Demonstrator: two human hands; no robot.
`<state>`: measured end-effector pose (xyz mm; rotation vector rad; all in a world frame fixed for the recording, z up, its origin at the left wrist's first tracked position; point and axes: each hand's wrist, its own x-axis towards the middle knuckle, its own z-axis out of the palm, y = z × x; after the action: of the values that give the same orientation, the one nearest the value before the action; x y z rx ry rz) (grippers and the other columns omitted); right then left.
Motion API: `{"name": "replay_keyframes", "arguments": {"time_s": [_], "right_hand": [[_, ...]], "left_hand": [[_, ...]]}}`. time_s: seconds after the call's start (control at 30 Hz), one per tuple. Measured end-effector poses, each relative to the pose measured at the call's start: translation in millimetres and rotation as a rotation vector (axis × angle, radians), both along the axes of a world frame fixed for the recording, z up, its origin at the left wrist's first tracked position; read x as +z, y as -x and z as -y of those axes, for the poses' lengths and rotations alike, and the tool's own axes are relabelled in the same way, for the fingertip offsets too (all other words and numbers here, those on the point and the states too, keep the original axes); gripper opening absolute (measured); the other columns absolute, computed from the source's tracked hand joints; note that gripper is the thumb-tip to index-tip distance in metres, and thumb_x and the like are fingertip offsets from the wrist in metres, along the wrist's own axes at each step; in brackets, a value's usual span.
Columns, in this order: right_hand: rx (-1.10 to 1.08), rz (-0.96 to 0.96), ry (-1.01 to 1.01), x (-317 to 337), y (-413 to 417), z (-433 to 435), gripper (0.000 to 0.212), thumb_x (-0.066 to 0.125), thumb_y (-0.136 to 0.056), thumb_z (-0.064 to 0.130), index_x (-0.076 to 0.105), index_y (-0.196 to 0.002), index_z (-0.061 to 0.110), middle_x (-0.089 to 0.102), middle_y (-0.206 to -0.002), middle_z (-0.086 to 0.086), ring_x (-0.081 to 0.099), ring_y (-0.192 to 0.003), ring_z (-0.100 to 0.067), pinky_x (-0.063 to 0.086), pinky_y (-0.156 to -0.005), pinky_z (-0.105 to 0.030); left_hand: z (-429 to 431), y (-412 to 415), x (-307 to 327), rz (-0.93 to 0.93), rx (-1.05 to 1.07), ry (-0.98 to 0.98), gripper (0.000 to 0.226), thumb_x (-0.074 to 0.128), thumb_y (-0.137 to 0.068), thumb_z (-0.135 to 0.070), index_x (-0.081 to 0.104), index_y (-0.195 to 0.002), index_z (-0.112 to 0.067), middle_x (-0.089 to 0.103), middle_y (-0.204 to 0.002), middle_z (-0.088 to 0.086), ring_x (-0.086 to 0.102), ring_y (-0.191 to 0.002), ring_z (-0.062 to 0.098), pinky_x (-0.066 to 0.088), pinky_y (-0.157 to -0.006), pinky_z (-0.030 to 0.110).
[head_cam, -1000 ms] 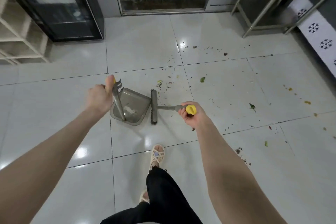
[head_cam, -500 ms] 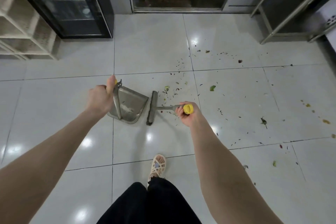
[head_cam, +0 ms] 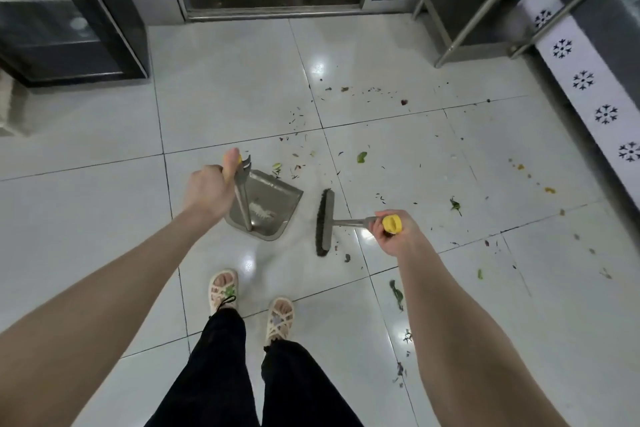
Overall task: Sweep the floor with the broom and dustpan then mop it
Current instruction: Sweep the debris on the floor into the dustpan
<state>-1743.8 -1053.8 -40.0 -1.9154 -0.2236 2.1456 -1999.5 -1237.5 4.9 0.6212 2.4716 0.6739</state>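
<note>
A grey dustpan (head_cam: 273, 198) stands on the white tiled floor (head_cam: 242, 90), its mouth facing right, with a little pale dust inside. My left hand (head_cam: 207, 189) grips the top of its upright grey handle. To its right the broom (head_cam: 325, 222) has its dark brush head on the floor, a short gap from the dustpan's lip. My right hand (head_cam: 393, 232) grips the yellow end of the broom handle. Leaf bits and dark debris (head_cam: 362, 157) lie scattered over the tiles ahead and to the right.
A dark glass-fronted cabinet (head_cam: 65, 21) stands at the back left, a doorway threshold (head_cam: 273, 10) straight ahead. A metal-legged rack (head_cam: 485, 7) and a patterned wall base (head_cam: 585, 80) are on the right. My sandalled feet (head_cam: 280, 319) stand just behind the dustpan.
The broom head has pulled away to the right of the dustpan, opening a gap. My view has shifted back and right, and both feet now show.
</note>
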Motion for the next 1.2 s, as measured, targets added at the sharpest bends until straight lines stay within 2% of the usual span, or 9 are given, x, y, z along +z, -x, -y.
{"name": "replay_keyframes", "arguments": {"time_s": [0.2,0.33,0.57,0.7,0.8,0.87,0.97,1.1,1.2], "right_hand": [[-0.079,0.005,-0.035,0,2,5,0.022,0.051,-0.087,-0.001,0.044,-0.108,0.003,0.048,-0.069,-0.012,0.051,-0.032,-0.015,0.043,-0.031,-0.016],[-0.086,0.001,-0.089,10,28,5,0.021,0.053,-0.085,-0.001,0.044,-0.102,0.006,0.043,-0.071,-0.010,0.050,-0.032,-0.015,0.043,-0.032,-0.016],[-0.037,-0.174,-0.050,28,100,10,0.011,0.050,-0.090,0.004,0.043,-0.096,0.010,0.043,-0.071,-0.010,0.051,-0.033,-0.011,0.043,-0.032,-0.015],[0.031,-0.233,-0.041,23,157,15,0.022,0.056,-0.090,0.009,0.042,-0.106,0.011,0.043,-0.070,-0.009,0.052,-0.035,-0.010,0.045,-0.034,-0.015],[0.085,-0.273,-0.044,19,202,21,0.028,0.063,-0.088,0.011,0.046,-0.110,0.007,0.041,-0.070,-0.006,0.050,-0.036,-0.010,0.047,-0.036,-0.016],[0.054,-0.320,-0.010,15,231,26,0.026,0.064,-0.087,0.008,0.045,-0.105,0.008,0.039,-0.071,-0.005,0.049,-0.037,-0.011,0.047,-0.037,-0.016],[0.063,-0.368,0.014,9,269,33,0.015,0.061,-0.087,0.003,0.048,-0.085,0.009,0.042,-0.071,-0.006,0.050,-0.039,-0.012,0.047,-0.041,-0.014],[0.120,-0.380,0.043,1,310,44,0.016,0.056,-0.090,0.000,0.049,-0.077,0.006,0.051,-0.064,-0.010,0.050,-0.039,-0.012,0.044,-0.040,-0.012],[0.099,-0.396,0.074,-7,330,46,0.015,0.052,-0.091,0.000,0.048,-0.078,0.005,0.049,-0.071,-0.010,0.051,-0.038,-0.011,0.042,-0.039,-0.011]], "left_hand": [[-14,19,-4,0.012,-0.100,-0.001,0.064,0.021,-0.100,-0.050,0.060,-0.082,-0.002,0.055,-0.083,0.019,0.045,-0.080,0.031,0.033,-0.074,0.033],[-16,40,9,0.038,-0.105,-0.057,0.067,0.019,-0.098,-0.056,0.052,-0.063,-0.010,0.057,-0.084,0.019,0.047,-0.082,0.032,0.033,-0.074,0.033],[-13,102,26,0.017,-0.122,-0.073,0.077,0.017,-0.094,-0.063,0.058,-0.070,-0.002,0.060,-0.083,0.021,0.053,-0.083,0.036,0.038,-0.072,0.036],[-4,149,33,-0.027,-0.076,-0.074,0.086,0.017,-0.094,-0.063,0.060,-0.079,0.010,0.055,-0.072,0.020,0.055,-0.080,0.038,0.043,-0.071,0.039],[5,185,35,-0.067,-0.052,-0.067,0.087,0.017,-0.094,-0.062,0.060,-0.079,0.011,0.058,-0.074,0.024,0.055,-0.078,0.039,0.044,-0.072,0.040],[10,207,32,-0.087,-0.034,-0.047,0.085,0.017,-0.093,-0.064,0.060,-0.075,0.007,0.060,-0.078,0.026,0.056,-0.080,0.040,0.045,-0.074,0.040],[15,233,29,-0.072,-0.003,-0.042,0.084,0.016,-0.089,-0.071,0.057,-0.068,-0.001,0.061,-0.080,0.027,0.059,-0.079,0.042,0.051,-0.078,0.048],[20,262,28,-0.074,0.037,-0.031,0.087,0.018,-0.092,-0.067,0.058,-0.075,0.009,0.060,-0.078,0.026,0.058,-0.077,0.041,0.050,-0.073,0.045],[22,278,28,-0.097,0.050,-0.007,0.085,0.019,-0.095,-0.062,0.059,-0.079,0.012,0.060,-0.080,0.027,0.056,-0.080,0.040,0.045,-0.073,0.043]]}}
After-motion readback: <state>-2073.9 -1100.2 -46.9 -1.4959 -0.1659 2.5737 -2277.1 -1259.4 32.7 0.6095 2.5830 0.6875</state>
